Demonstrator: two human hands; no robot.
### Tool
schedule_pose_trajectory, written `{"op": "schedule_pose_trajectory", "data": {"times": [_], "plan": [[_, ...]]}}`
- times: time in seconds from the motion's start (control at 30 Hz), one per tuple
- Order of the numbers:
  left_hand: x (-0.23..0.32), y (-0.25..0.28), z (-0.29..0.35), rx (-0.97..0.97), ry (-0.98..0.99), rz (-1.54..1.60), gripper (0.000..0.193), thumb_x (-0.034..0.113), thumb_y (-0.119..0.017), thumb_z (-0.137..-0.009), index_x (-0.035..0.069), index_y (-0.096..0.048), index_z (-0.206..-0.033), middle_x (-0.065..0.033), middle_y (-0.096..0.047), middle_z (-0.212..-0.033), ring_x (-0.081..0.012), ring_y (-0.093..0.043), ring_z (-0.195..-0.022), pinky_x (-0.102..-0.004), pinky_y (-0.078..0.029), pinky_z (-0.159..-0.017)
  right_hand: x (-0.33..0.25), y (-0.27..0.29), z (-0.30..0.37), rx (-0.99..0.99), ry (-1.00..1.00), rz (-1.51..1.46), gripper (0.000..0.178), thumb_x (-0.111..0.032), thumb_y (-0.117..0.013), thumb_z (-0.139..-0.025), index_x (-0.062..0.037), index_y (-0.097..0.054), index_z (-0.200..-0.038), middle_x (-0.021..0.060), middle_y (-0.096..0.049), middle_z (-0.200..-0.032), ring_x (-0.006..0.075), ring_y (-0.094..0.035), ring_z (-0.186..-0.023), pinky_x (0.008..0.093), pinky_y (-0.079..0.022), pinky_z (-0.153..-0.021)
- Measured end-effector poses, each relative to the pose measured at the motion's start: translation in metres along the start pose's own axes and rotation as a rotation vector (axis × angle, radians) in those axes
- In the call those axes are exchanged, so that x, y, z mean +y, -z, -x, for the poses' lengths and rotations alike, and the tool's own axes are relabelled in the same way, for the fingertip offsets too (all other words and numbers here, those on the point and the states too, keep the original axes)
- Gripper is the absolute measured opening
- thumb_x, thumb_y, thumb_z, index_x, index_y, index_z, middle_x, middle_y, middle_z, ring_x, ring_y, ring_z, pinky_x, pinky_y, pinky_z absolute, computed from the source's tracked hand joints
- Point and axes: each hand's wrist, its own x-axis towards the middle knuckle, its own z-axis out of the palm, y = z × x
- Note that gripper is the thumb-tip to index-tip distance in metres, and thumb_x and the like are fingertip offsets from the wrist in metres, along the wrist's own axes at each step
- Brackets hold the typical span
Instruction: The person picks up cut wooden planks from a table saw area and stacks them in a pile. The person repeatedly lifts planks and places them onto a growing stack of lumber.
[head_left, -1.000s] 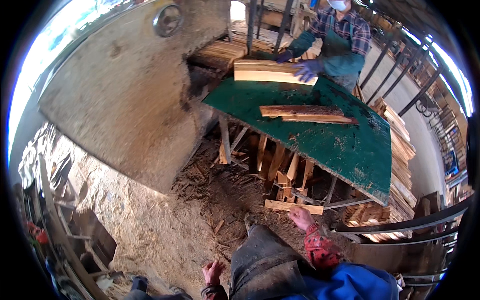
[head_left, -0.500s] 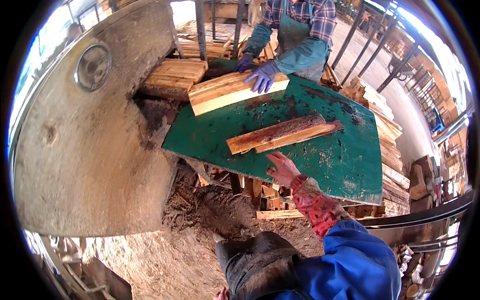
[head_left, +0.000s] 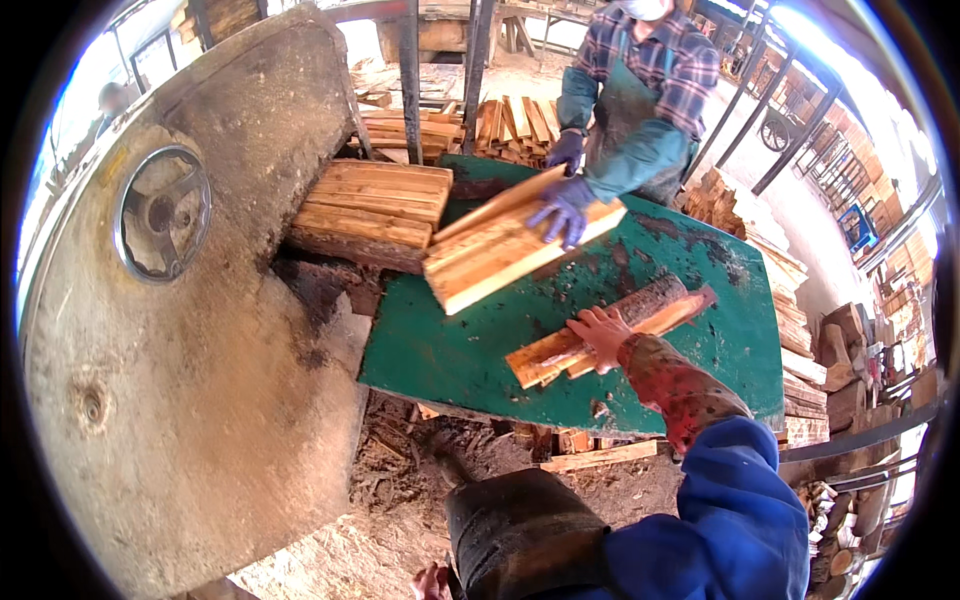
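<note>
On the left stands the big grey round metal machine cover [head_left: 190,330], which looked farther off a moment ago. The left hand [head_left: 432,580] peeks in at the bottom edge, near the person's body; I cannot tell if it is open or closed. A second ago the right hand [head_left: 600,338] hung low by the dirt floor. Now it has reached up onto the green bench [head_left: 480,350] and is closing on the bark-edged strips of cut wood [head_left: 610,330]. Far across, a co-worker's purple-gloved hand [head_left: 562,205] presses on a stack of pale boards [head_left: 500,255].

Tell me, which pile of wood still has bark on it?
The small bundle under the right hand on the green table. The co-worker's stack is clean-sawn boards.
</note>
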Motion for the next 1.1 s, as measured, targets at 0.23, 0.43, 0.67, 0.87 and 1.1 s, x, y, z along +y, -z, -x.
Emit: {"op": "schedule_pose_trajectory", "data": {"times": [0.23, 0.43, 0.67, 0.87, 1.1], "plan": [[0.184, -0.028, -0.009, -0.093, -0.242, 0.161, 0.022, 0.01, -0.069, -0.084, -0.008, -0.059, -0.091, -0.0166, -0.065, -0.076, -0.0247, -0.065, -0.061, -0.0356, -0.058, -0.053, -0.009, 0.005, -0.003, 0.079, 0.04, 0.049, 0.071, -0.023, -0.085, -0.043, -0.0132, -0.055, -0.107, 0.0083, -0.049, -0.107, 0.0308, -0.045, -0.106, 0.0488, -0.037, -0.084], [0.261, -0.076, 0.026, -0.168, -0.315, 0.101, 0.017, 0.014, -0.064, -0.089, -0.001, -0.058, -0.095, -0.0149, -0.066, -0.088, -0.0239, -0.066, -0.073, -0.0337, -0.058, -0.063, -0.026, 0.005, 0.009, 0.0, 0.068, 0.073, 0.052, -0.025, -0.079, -0.048, -0.0095, -0.058, -0.093, 0.0106, -0.051, -0.098, 0.0316, -0.049, -0.098, 0.0475, -0.037, -0.083], [0.288, -0.186, 0.109, -0.415, -0.34, 0.045, 0.019, 0.011, -0.06, -0.092, -0.002, -0.059, -0.106, -0.0157, -0.067, -0.1, -0.0245, -0.067, -0.084, -0.0357, -0.057, -0.076, -0.125, 0.048, -0.033, 0.103, 0.195, -0.33, 0.058, -0.039, -0.077, -0.055, -0.0001, -0.056, -0.094, 0.0173, -0.051, -0.098, 0.0362, -0.053, -0.098, 0.0469, -0.045, -0.085], [0.333, -0.293, 0.138, -0.603, -0.487, 0.093, 0.03, 0.019, -0.064, -0.092, -0.001, -0.057, -0.114, -0.0102, -0.065, -0.105, -0.0176, -0.063, -0.096, -0.033, -0.054, -0.081, -0.182, 0.093, -0.125, 0.017, 0.262, -0.467, 0.07, -0.052, -0.075, -0.063, 0.0064, -0.057, -0.098, 0.0216, -0.054, -0.101, 0.0408, -0.058, -0.096, 0.0474, -0.048, -0.081], [0.341, -0.334, 0.114, -0.599, -0.436, 0.372, 0.024, 0.013, -0.07, -0.087, 0.0, -0.06, -0.105, 0.0014, -0.062, -0.096, -0.0078, -0.057, -0.086, -0.0243, -0.047, -0.076, -0.228, 0.101, -0.188, -0.084, 0.318, -0.478, 0.08, -0.059, -0.073, -0.066, 0.0097, -0.059, -0.103, 0.0281, -0.056, -0.11, 0.0409, -0.058, -0.104, 0.0456, -0.048, -0.086]]}}
